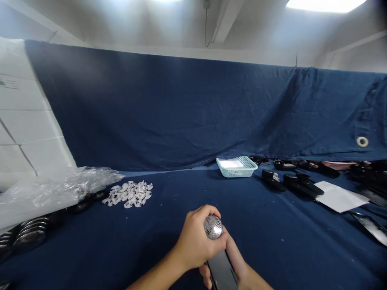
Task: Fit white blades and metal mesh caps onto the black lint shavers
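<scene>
Left hand (195, 241) clenches around the neck of a black microphone (220, 272), while right hand (234, 262) cradles its body from below. On my head feed, the long axis runs away from me and slightly left, with the mesh grille (213, 226) tipped up and forward just past the left fist. The bottom edge of the view cuts off the lower end, and fingers hide the neck. Beyond, on blue cloth (181, 193), lie white pieces (128, 194) and a pale blue basket (236, 167).
</scene>
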Tool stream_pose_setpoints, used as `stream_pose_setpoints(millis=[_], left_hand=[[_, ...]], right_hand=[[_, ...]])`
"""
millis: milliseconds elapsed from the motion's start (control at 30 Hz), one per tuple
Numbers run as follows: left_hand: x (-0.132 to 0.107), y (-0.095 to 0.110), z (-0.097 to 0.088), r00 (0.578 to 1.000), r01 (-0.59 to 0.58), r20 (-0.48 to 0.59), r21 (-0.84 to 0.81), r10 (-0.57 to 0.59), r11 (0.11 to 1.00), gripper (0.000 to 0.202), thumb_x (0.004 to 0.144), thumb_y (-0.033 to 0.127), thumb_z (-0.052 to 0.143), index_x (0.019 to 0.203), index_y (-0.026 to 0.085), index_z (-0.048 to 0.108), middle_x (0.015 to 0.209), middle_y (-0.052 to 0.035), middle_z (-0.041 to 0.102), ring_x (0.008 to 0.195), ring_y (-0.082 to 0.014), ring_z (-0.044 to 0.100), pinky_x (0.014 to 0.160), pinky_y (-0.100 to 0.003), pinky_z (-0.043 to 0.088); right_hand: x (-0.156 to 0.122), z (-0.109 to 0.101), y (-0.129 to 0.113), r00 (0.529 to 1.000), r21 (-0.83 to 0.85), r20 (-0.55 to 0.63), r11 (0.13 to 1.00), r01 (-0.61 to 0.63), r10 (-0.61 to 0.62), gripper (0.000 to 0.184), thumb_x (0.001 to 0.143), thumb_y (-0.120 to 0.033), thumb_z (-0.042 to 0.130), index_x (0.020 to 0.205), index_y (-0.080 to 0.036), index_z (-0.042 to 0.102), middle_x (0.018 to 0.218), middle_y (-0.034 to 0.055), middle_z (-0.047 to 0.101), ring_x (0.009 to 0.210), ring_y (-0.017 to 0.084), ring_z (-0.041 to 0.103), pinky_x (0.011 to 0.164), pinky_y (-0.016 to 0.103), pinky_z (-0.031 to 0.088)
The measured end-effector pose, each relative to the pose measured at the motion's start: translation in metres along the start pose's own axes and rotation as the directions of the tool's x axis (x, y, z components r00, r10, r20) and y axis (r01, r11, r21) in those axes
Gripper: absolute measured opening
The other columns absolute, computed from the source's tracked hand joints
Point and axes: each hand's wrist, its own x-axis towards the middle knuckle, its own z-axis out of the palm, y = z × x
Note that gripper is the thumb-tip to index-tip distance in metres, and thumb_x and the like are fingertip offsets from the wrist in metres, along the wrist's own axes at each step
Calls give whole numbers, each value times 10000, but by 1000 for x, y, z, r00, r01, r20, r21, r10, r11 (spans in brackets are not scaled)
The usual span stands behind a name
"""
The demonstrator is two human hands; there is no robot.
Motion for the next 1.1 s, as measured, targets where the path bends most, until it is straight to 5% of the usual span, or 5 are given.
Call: stream_pose_setpoints(millis=[200, 367, 567, 833, 1100], left_hand=[[-3, 0, 3, 999, -27, -37, -4, 27, 1000, 285, 622, 192, 682, 898, 204, 612, 823, 8, 662, 734, -167, 608, 721, -280, 464], [-2, -2, 8, 993, -18, -117, -13, 16, 1000, 242, 652, 194, 648, 889, 197, 598, 789, 9, 640, 699, -152, 597, 687, -266, 463], [1, -5, 1, 997, -76, -3, -32, 76, 997, 311, 623, 192, 702, 914, 212, 596, 898, 3, 653, 820, -175, 604, 780, -284, 458], [4, -3, -9, 989, -114, 93, -17, 115, 993, 378, 566, 193, 758, 910, 216, 605, 955, -1, 640, 905, -203, 578, 867, -330, 412], [3, 3, -9, 985, -121, 125, -6, 121, 993, 362, 548, 177, 757, 872, 204, 599, 854, 19, 617, 826, -181, 563, 818, -311, 401]], right_hand=[[0, 10, -2, 995, -84, 31, 992, 96, -93, 787, 850, -741, 224, 639, -98, 625, 436, 68, 573, 373, 139, 557, 335, 187, 390], [10, 6, -4, 994, -155, 30, 982, 108, -104, 663, 905, -685, 294, 799, -121, 625, 532, 12, 588, 443, 129, 557, 437, 241, 456], [3, -11, -8, 999, -189, 30, 982, 22, -17, 332, 937, -435, 519, 1012, -124, 606, 868, 32, 642, 682, 125, 617, 628, 287, 532], [4, -24, -3, 995, -206, 58, 976, -66, 79, 477, 938, -555, 432, 991, -119, 617, 655, -8, 605, 501, 105, 572, 473, 227, 462], [-12, -28, -13, 994, -185, 52, 979, -87, 98, 294, 928, -349, 559, 1128, -135, 575, 1044, 69, 622, 844, 169, 630, 716, 341, 552]])
